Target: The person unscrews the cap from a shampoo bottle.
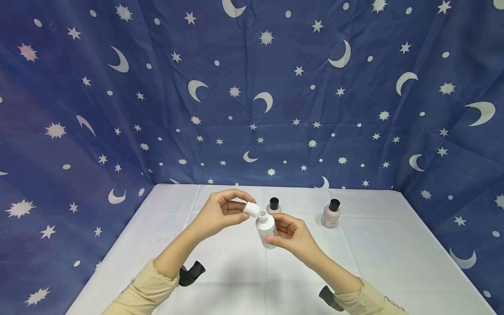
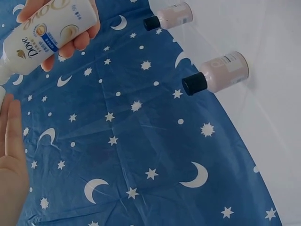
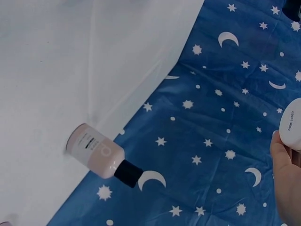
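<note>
Currently I have the left hand (image 1: 221,211) pinching a white cap (image 1: 251,209) between thumb and fingers, right at the mouth of the white Dove bottle (image 1: 265,228); I can't tell whether cap and rim touch. My right hand (image 1: 294,235) grips that bottle round its body, thumb in front, holding it clear of the white-covered table (image 1: 220,262) with its neck tilted toward the cap. From the right wrist camera I can see the bottle's base, a printed code on it. Beyond the hands, one pink bottle (image 1: 272,211) with a black lid stands partly hidden behind the right hand and white bottle, while a matching bottle (image 1: 330,216) stands farther right, before my starry blue backdrop (image 1: 236,109).
</note>
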`<action>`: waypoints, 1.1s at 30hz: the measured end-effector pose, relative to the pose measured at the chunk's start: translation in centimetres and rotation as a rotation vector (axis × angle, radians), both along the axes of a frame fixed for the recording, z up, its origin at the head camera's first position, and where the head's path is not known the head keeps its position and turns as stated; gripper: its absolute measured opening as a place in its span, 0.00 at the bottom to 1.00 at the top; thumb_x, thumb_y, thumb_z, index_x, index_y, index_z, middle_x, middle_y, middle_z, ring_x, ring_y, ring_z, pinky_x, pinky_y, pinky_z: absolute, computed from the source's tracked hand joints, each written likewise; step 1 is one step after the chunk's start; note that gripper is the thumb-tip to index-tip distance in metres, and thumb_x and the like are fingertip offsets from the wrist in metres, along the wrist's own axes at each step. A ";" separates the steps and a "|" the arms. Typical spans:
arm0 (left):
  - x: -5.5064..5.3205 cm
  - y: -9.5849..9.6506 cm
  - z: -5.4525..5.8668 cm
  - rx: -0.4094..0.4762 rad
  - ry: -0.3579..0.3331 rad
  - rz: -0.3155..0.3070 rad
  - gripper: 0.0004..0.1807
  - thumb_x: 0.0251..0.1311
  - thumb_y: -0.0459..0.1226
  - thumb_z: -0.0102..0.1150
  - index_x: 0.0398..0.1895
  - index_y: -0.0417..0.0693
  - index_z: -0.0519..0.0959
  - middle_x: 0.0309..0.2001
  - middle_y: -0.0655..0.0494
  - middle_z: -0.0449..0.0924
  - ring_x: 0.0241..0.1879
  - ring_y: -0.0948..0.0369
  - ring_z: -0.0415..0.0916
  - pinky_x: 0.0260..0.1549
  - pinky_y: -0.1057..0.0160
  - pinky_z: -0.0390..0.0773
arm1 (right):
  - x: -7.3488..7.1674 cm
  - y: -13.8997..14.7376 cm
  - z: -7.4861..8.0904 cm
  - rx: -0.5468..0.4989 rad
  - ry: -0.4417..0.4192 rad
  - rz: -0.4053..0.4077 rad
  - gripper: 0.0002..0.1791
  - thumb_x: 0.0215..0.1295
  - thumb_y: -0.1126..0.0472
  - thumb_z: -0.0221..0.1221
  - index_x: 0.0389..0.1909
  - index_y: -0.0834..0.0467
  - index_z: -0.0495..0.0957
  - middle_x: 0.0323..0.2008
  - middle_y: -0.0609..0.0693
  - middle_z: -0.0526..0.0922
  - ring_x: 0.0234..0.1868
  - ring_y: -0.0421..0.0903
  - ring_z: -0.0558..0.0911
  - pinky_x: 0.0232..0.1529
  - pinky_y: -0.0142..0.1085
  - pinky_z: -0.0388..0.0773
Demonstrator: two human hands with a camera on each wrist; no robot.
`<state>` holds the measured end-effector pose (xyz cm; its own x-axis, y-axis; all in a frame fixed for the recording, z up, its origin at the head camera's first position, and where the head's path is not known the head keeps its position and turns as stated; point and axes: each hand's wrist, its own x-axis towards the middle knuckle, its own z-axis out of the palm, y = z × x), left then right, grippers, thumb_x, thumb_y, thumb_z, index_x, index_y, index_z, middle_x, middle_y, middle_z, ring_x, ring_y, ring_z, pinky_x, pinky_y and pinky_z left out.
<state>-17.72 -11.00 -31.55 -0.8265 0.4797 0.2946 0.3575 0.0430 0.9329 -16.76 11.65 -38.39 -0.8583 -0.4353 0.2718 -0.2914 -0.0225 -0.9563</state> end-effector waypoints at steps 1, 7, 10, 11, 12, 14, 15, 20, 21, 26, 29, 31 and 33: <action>0.0 -0.1 0.0 0.003 0.000 -0.002 0.17 0.52 0.23 0.61 0.46 0.28 0.73 0.49 0.33 0.76 0.41 0.68 0.82 0.44 0.63 0.83 | 0.0 0.0 0.0 0.002 -0.008 0.000 0.30 0.55 0.62 0.66 0.56 0.73 0.69 0.55 0.72 0.73 0.48 0.32 0.80 0.53 0.29 0.78; -0.3 -0.2 -0.3 0.002 0.057 0.004 0.12 0.50 0.21 0.60 0.38 0.29 0.70 0.47 0.34 0.75 0.43 0.70 0.81 0.47 0.64 0.81 | -0.2 0.1 0.1 0.004 -0.020 -0.006 0.30 0.55 0.62 0.67 0.56 0.73 0.69 0.55 0.71 0.73 0.48 0.33 0.80 0.53 0.28 0.77; -0.5 -0.3 -0.5 -0.019 0.106 0.037 0.11 0.50 0.22 0.62 0.35 0.31 0.71 0.47 0.33 0.77 0.43 0.72 0.79 0.49 0.65 0.80 | -0.2 0.1 0.1 0.003 -0.018 -0.010 0.31 0.55 0.63 0.66 0.56 0.73 0.69 0.55 0.72 0.73 0.48 0.32 0.80 0.53 0.27 0.77; -0.5 -0.3 -0.6 -0.028 0.124 0.055 0.11 0.49 0.23 0.63 0.35 0.32 0.72 0.46 0.33 0.78 0.42 0.72 0.79 0.49 0.65 0.80 | -0.2 0.1 0.2 0.004 -0.018 -0.012 0.31 0.55 0.63 0.66 0.56 0.73 0.69 0.55 0.72 0.73 0.48 0.32 0.80 0.53 0.27 0.77; -0.6 -0.3 -0.7 -0.034 0.133 0.071 0.11 0.49 0.23 0.64 0.34 0.32 0.73 0.46 0.34 0.79 0.41 0.72 0.79 0.49 0.66 0.80 | -0.3 0.1 0.2 0.005 -0.020 -0.015 0.31 0.55 0.63 0.66 0.56 0.73 0.69 0.55 0.72 0.73 0.48 0.32 0.80 0.53 0.27 0.77; -0.6 -0.4 -0.8 -0.041 0.140 0.095 0.10 0.48 0.24 0.65 0.33 0.33 0.74 0.45 0.34 0.80 0.39 0.71 0.79 0.46 0.67 0.81 | -0.3 0.2 0.2 0.010 -0.024 -0.020 0.31 0.55 0.63 0.66 0.56 0.73 0.69 0.56 0.72 0.73 0.48 0.31 0.79 0.53 0.27 0.77; -0.6 -0.4 -0.9 -0.040 0.132 0.101 0.10 0.48 0.24 0.65 0.33 0.32 0.74 0.44 0.34 0.81 0.38 0.70 0.80 0.43 0.67 0.82 | -0.4 0.2 0.2 0.012 -0.026 -0.022 0.31 0.55 0.64 0.66 0.56 0.73 0.69 0.56 0.72 0.73 0.48 0.31 0.79 0.53 0.27 0.77; -0.7 -0.6 -1.4 -0.068 0.065 0.087 0.17 0.49 0.25 0.64 0.44 0.31 0.75 0.41 0.39 0.80 0.35 0.69 0.78 0.39 0.69 0.82 | -0.5 0.3 0.2 0.028 -0.021 -0.033 0.30 0.55 0.65 0.66 0.57 0.73 0.68 0.56 0.71 0.73 0.48 0.31 0.79 0.53 0.28 0.77; -0.7 -0.6 -1.5 -0.082 0.052 0.079 0.19 0.50 0.25 0.64 0.48 0.31 0.75 0.41 0.40 0.79 0.35 0.69 0.78 0.40 0.69 0.82 | -0.5 0.4 0.1 0.029 -0.019 -0.034 0.30 0.55 0.65 0.66 0.57 0.73 0.68 0.56 0.71 0.73 0.49 0.31 0.79 0.53 0.28 0.77; -0.6 -0.8 -2.0 -0.137 0.043 0.040 0.25 0.52 0.26 0.63 0.56 0.33 0.74 0.45 0.41 0.77 0.38 0.68 0.76 0.45 0.67 0.81 | -0.5 0.3 0.1 0.027 -0.019 -0.038 0.29 0.56 0.66 0.65 0.57 0.73 0.68 0.56 0.71 0.73 0.49 0.31 0.79 0.54 0.29 0.77; -0.6 -1.0 -2.4 -0.133 0.050 0.035 0.22 0.52 0.25 0.61 0.54 0.32 0.75 0.49 0.39 0.76 0.40 0.68 0.75 0.46 0.67 0.81 | -0.5 0.4 0.1 0.030 -0.021 -0.038 0.29 0.57 0.67 0.64 0.57 0.73 0.67 0.55 0.71 0.73 0.49 0.31 0.79 0.55 0.31 0.77; -0.7 -1.1 -2.6 -0.117 0.038 0.034 0.20 0.52 0.24 0.60 0.52 0.31 0.76 0.50 0.37 0.76 0.41 0.69 0.76 0.46 0.66 0.82 | -0.5 0.4 0.1 0.029 -0.017 -0.034 0.29 0.57 0.67 0.64 0.57 0.74 0.66 0.55 0.72 0.73 0.48 0.31 0.79 0.55 0.32 0.77; -0.7 -1.2 -2.8 -0.098 0.014 0.027 0.19 0.52 0.24 0.61 0.50 0.29 0.76 0.51 0.33 0.76 0.42 0.70 0.78 0.45 0.65 0.82 | -0.6 0.4 0.0 0.028 -0.015 -0.030 0.29 0.57 0.68 0.64 0.57 0.74 0.66 0.54 0.71 0.73 0.48 0.31 0.79 0.55 0.32 0.77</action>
